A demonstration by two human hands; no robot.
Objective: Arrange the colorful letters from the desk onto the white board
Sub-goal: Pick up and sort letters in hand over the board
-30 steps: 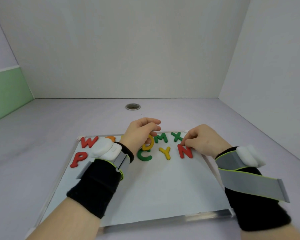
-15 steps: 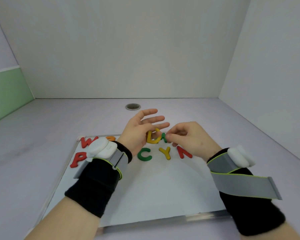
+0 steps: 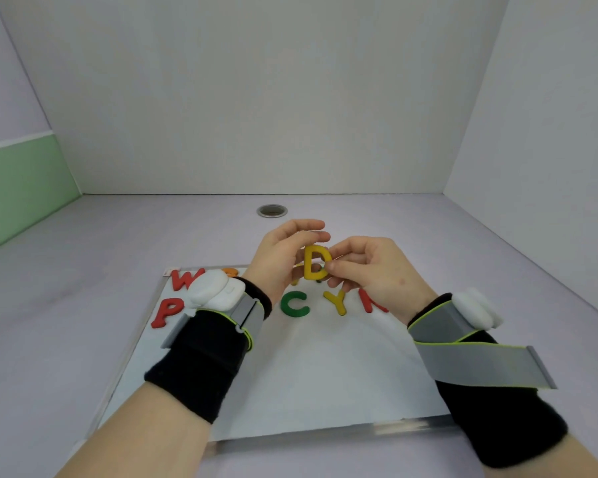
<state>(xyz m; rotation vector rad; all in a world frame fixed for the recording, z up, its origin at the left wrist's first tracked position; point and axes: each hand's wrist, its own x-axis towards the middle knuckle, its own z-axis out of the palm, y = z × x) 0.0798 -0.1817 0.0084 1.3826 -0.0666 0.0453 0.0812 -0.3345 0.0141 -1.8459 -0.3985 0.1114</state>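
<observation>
A yellow letter D (image 3: 314, 263) is held upright above the far part of the white board (image 3: 290, 374). My right hand (image 3: 370, 270) pinches its right side and my left hand (image 3: 283, 253) touches its top and left side. On the board lie a red W (image 3: 183, 279), a red P (image 3: 164, 310), a green C (image 3: 294, 305), a yellow Y (image 3: 335, 300) and a red letter (image 3: 372, 301) partly hidden by my right hand. An orange letter (image 3: 229, 271) peeks out behind my left wrist. Other letters in the far row are hidden behind my hands.
The board lies flat on a pale lilac desk (image 3: 83, 270) enclosed by white walls at the back and right. A round metal grommet (image 3: 272, 211) sits in the desk beyond my hands. Both wrists carry black bands with white devices.
My left hand lifted the yellow D off the board. My right hand left the red N and came over to pinch the D. Both hands rose together.
</observation>
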